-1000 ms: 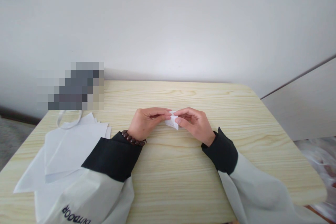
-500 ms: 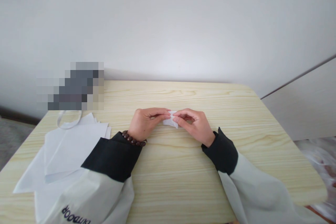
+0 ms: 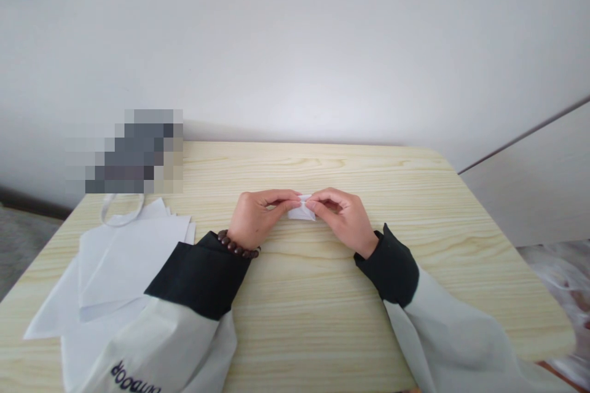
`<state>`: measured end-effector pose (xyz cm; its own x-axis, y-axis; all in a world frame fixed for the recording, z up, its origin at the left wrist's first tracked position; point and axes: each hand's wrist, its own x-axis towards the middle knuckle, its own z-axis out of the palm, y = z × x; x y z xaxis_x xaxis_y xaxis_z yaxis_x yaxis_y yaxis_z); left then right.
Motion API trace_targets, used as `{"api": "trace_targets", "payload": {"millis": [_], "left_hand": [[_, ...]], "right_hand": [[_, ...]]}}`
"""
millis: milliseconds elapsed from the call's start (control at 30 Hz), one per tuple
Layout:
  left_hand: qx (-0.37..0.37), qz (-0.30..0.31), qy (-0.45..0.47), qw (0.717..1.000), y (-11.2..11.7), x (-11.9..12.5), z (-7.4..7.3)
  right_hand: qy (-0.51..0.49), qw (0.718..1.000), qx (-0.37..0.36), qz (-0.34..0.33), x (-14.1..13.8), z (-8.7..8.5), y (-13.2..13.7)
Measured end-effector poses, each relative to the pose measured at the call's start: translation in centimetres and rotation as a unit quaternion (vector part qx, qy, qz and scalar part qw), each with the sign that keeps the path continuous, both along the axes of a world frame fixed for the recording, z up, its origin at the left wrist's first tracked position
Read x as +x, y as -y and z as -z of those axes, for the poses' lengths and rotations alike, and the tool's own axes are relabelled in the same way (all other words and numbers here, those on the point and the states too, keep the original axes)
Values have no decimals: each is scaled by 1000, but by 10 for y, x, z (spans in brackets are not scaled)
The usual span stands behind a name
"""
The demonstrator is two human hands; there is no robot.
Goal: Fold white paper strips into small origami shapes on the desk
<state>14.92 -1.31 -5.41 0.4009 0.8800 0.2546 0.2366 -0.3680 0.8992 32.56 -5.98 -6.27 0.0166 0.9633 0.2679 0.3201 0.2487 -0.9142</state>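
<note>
While both wrists lie low over the table (image 3: 322,295), the left hand (image 3: 258,216) pinches the left end of a small folded paper (image 3: 302,212), its fingers curled over the top. The right hand (image 3: 345,218) meets it from the other side and grips the same white piece between thumb and forefinger, so the 2 sets of fingertips almost touch above it. The folded paper sits between the 2 hands at the middle of the table. Its lower edge is on the wood or just above it; I cannot tell which.

A bracelet (image 3: 237,245) of dark brown beads rings the left wrist, just ahead of a black cuff (image 3: 203,276). A matching cuff covers the right wrist, and pale sleeves (image 3: 442,325) run back from both toward the near edge.

Off to the left, well apart from the hands, a loose stack of white sheets (image 3: 124,258) lies fanned on the light wood, partly under the left sleeve. A white loop (image 3: 120,212) rests at the far end of that stack. Behind it is a blurred patch (image 3: 133,150), grey and dark, against the plain white wall (image 3: 295,43).
</note>
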Motion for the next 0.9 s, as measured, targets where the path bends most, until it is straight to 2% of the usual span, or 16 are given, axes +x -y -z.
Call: {"api": "trace_targets", "payload": {"millis": [200,333,467,567,767,900], "left_hand": [[9,-13,-12,1000,0,0,0],[10,-8,-5,1000,0,0,1],[1,-8,-3,1000,1,0,1],[-20,-7,8,1000,0,1,1],[-115,21,45,992,-1,0,2],[-105,24,36,994,-2,-1,1]], "right_hand": [[60,996,69,21,0,1,0],[52,997,49,-4,0,1,0],[52,998,42,9,-1,-1,1],[43,998,40,11,-1,-1,1],[34,998,41,26,-1,-1,2],[73,992,100,14,0,-3,3]]}}
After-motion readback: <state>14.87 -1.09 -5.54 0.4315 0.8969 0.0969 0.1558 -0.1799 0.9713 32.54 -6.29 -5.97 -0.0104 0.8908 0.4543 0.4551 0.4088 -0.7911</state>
